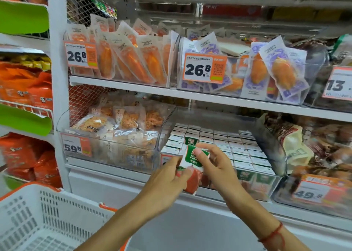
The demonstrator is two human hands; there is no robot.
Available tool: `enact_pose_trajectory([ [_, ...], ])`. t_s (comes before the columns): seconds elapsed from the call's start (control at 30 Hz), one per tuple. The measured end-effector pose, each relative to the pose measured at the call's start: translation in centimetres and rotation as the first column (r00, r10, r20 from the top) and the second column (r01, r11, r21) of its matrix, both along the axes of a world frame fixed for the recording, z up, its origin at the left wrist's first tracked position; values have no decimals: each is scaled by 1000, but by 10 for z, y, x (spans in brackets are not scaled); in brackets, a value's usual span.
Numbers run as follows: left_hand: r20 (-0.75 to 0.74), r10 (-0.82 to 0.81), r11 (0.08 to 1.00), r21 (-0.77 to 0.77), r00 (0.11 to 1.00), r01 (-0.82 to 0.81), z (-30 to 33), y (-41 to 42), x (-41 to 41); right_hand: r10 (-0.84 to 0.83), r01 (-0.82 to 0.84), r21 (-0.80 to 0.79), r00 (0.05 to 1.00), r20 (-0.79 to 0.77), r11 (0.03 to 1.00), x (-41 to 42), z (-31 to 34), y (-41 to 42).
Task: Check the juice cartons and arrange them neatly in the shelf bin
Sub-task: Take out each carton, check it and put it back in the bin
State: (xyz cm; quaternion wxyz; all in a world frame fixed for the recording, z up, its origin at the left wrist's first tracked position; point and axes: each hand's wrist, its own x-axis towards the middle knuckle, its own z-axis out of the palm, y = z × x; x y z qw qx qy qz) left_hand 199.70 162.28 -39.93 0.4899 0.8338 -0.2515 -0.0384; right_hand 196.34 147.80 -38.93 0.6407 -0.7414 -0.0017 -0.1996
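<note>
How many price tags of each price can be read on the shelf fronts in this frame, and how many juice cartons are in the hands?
Price tags reading 26.8: 2, one on the left bin and one on the middle bin
Price tag reading 59.8: 1
Price tag reading 49.8: 1
Price tag starting 13, cut off at the edge: 1
Juice carton held by left hand and right hand: 1
Total: 6

Juice carton (192,162) reads "100%"; price tag (205,68) reads "26.8".
</note>
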Motion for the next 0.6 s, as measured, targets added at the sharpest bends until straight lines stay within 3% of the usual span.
enact_pose_trajectory([
  [0.1, -260, -126, 965, -255, 957, 58, -9, 3, 8, 15, -2, 135, 996, -93, 991, 2, -8, -3],
  [0.23, -377, -153, 942, -336, 914, 19, -18, 7, 12, 101, -57, 218, 975, -199, 974, 5, -15, -9],
  [0.37, -411, -59, 934, -345, 910, -95, -23, 8, 12, 166, -141, 114, 952, -257, 983, 7, -21, -17],
  [0.6, -416, -106, 937, -346, 903, -49, -25, 8, 14, 97, -88, 64, 981, -169, 994, 6, -25, -15],
])
